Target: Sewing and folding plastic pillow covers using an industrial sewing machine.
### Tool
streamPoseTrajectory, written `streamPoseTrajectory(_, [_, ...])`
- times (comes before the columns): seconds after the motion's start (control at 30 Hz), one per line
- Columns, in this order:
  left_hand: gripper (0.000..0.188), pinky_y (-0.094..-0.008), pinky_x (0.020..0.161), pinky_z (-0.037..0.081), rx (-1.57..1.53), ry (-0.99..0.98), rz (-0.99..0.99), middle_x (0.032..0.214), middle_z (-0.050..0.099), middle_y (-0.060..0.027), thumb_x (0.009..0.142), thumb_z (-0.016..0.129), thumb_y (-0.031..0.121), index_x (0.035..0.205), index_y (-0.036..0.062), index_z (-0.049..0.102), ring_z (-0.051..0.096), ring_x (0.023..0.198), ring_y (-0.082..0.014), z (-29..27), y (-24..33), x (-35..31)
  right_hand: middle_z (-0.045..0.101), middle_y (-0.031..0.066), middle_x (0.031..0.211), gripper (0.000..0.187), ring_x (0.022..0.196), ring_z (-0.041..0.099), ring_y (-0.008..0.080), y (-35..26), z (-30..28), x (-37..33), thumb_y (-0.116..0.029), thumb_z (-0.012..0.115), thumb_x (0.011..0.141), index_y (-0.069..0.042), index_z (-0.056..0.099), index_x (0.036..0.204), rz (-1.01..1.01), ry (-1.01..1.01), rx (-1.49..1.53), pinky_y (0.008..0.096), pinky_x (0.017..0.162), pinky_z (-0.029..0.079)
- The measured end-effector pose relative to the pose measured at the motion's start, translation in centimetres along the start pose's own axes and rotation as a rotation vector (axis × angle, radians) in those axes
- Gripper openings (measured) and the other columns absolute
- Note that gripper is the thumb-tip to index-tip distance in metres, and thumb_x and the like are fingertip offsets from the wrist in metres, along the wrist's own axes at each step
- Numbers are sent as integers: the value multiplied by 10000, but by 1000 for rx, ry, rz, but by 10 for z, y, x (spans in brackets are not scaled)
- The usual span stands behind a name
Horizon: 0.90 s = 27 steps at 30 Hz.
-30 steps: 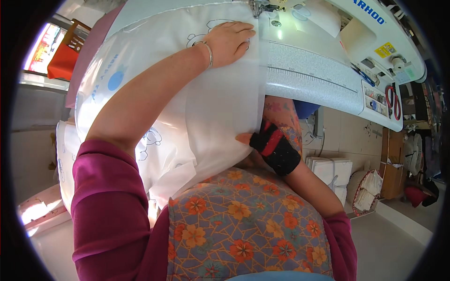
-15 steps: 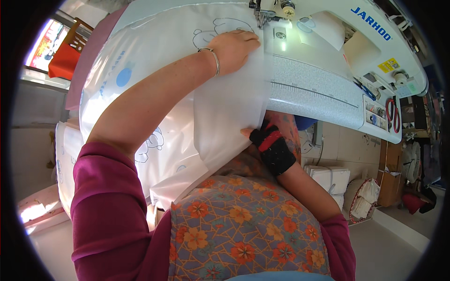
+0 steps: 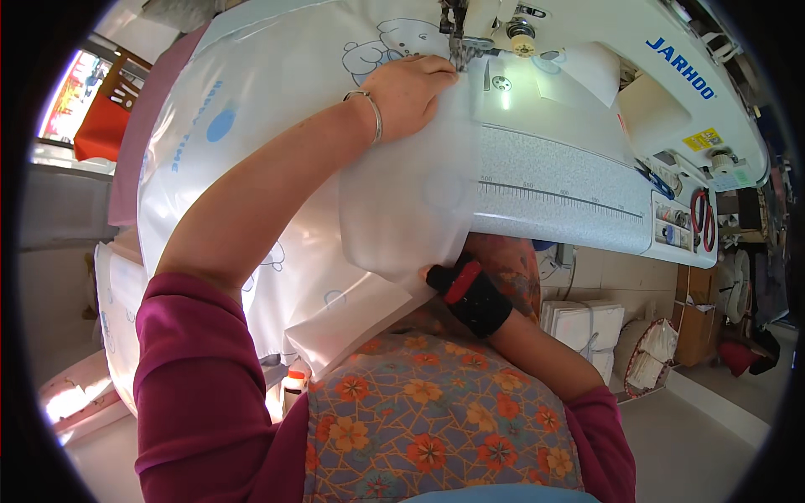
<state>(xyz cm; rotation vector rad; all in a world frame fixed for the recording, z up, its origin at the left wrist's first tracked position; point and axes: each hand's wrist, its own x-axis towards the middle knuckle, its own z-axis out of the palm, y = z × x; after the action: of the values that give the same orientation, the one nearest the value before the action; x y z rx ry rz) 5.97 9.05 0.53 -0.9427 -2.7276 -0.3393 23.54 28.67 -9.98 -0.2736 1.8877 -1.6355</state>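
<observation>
Fabric [image 3: 277, 151], white with blue prints, lies under our sewing machine [image 3: 604, 109] needle. Our left hand [image 3: 411, 92] presses flat on it, fingers together; our gloved right hand [image 3: 465, 289] pinches its near edge. Most cloth looks unsewn, we judge.

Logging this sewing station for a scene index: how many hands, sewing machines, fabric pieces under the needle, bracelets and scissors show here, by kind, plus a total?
Bare left hand and right hand in a black-and-red wrist brace: 2
White sewing machine: 1
White printed fabric piece with blue cartoon figures: 1
Thin silver bracelet on the left wrist: 1
Red-handled scissors on the machine bed: 1
Total: 6
</observation>
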Motion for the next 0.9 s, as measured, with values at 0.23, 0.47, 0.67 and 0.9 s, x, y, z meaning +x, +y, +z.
streamPoseTrajectory(0.23, [333,-351,941,461,-2,77,60,1210,572,-55,808,496,66,1123,41,601,540,1103,-238,6,-14,7,606,125,1087,349,1031,565,243,1,3,5,-153,563,836,-25,548,1160,-135,-85,41,350,901,444])
streamPoseTrajectory(0.47, [330,-349,936,462,8,113,61,1196,585,-60,796,500,71,1103,40,617,549,1090,-241,11,-21,12,593,144,1116,342,1058,557,266,18,9,13,-140,520,863,-21,535,1183,-232,-43,-15,361,927,433])
streamPoseTrajectory(0.67, [332,-347,947,456,-11,73,38,1210,577,-63,800,492,70,1105,39,620,537,1111,-243,9,-20,12,594,192,1074,314,1019,566,335,29,13,20,-129,528,847,-7,544,1136,-395,-7,-205,418,896,446])
streamPoseTrajectory(0.9, [381,-352,960,446,41,98,53,1255,549,-83,795,479,40,1161,51,582,535,1123,-256,11,-21,14,591,196,1081,351,1031,562,338,-13,1,0,-117,549,827,8,525,1154,-314,12,-73,407,907,445])
